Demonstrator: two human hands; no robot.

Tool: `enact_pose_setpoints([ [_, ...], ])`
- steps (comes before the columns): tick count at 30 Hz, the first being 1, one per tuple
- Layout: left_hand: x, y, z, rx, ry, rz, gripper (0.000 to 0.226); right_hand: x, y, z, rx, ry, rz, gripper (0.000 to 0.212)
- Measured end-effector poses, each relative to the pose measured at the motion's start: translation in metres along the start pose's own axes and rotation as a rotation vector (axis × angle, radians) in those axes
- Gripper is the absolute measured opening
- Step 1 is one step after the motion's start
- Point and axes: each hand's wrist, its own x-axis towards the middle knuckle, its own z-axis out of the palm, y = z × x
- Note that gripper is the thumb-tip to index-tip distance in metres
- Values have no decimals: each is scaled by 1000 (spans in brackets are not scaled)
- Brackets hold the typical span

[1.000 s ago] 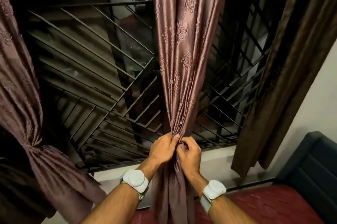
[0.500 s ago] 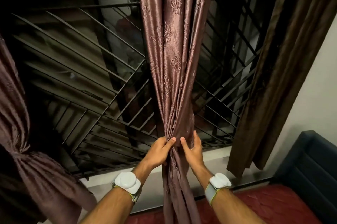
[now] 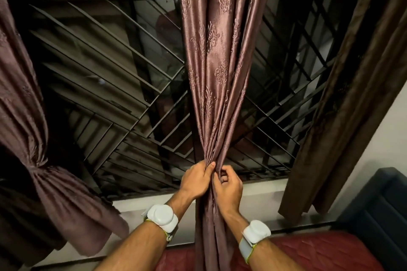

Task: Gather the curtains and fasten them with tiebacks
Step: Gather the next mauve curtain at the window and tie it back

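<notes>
- Your left hand (image 3: pixel 195 179) and right hand (image 3: pixel 228 184) meet at the waist of the middle curtain (image 3: pixel 217 61); both sets of fingers are curled into its folds, bunching the cloth into one narrow rope, probably so a tie can go round it.
- No tieback shows in either hand; judge the fastening as not yet done.
- Well off to your left, the left curtain (image 3: pixel 33 138) already hangs cinched at its waist.
- Beyond your right hand, the dark right curtain (image 3: pixel 343 94) hangs loose.
- Just behind your knuckles stands the window grille (image 3: pixel 110 85); the sill (image 3: pixel 264 191) lies under them, so open room is toward you.
</notes>
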Motion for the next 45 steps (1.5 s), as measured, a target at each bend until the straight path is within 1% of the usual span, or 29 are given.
enact_pose_setpoints([
  [2, 0, 4, 4, 18, 1, 28, 42, 2, -3, -2, -85, 7, -54, 24],
  [3, 0, 5, 5, 17, 2, 41, 43, 3, -4, -4, -116, -8, -76, 22],
  [6, 0, 3, 3, -28, -5, 61, 50, 3, 0, -11, -160, -87, -170, 13],
  [7, 1, 2, 1, -54, -10, 53, 47, 2, 1, -12, -149, -115, -202, 13],
  [10, 7, -3, -1, -219, -34, -13, 36, 1, 3, -15, -91, -202, -295, 12],
  [12, 9, -8, -1, -415, -103, -81, 35, 5, 3, -19, -20, -189, -308, 13],
  [14, 7, -12, -4, -591, -184, -137, 33, 15, 5, -26, 33, -83, -226, 20],
  [16, 7, -15, -7, -692, -233, -189, 34, 29, 11, -34, -8, -8, -113, 41],
  [17, 7, -17, -9, -713, -246, -204, 36, 37, 14, -37, -63, -40, -92, 51],
  [18, 8, -19, -10, -718, -254, -211, 38, 44, 17, -39, -112, -120, -105, 58],
  [19, 9, -21, -11, -720, -259, -212, 38, 52, 18, -38, -131, -229, -116, 60],
  [20, 10, -22, -11, -730, -263, -212, 37, 57, 19, -36, -115, -346, -104, 56],
  [21, 12, -23, -11, -740, -267, -211, 37, 62, 18, -32, -74, -441, -56, 48],
  [22, 12, -23, -12, -746, -270, -209, 37, 66, 17, -29, -30, -507, 12, 38],
  [23, 13, -24, -12, -740, -270, -207, 37, 68, 17, -28, 17, -540, 76, 28],
  [25, 16, -24, -14, -712, -254, -211, 36, 71, 20, -27, 86, -565, 136, 9],
  [26, 16, -25, -14, -697, -246, -224, 36, 72, 22, -30, 100, -571, 149, 6],
  [29, 19, -25, -14, -684, -231, -266, 36, 73, 22, -39, 161, -603, 229, 20],
  [30, 20, -24, -13, -684, -237, -274, 37, 74, 20, -41, 201, -618, 291, 21],
  [32, 22, -22, -11, -694, -245, -285, 38, 77, 13, -44, 282, -658, 484, 17],
  [35, 25, -20, -10, -719, -234, -296, 44, 83, 7, -48, 359, -733, 708, 35],
  [37, 25, -19, -9, -744, -251, -298, 44, 85, 7, -52, 340, -742, 807, 37],
  [39, 24, -20, -11, -748, -263, -310, 39, 85, 9, -53, 275, -740, 840, 27],
  [41, 24, -20, -12, -754, -248, -327, 37, 86, 12, -54, 278, -730, 805, 19],
  [43, 23, -19, -14, -755, -199, -346, 38, 87, 14, -56, 350, -675, 770, 20],
  [45, 25, -16, -14, -779, -140, -383, 39, 86, 15, -59, 401, -675, 696, 22],
])
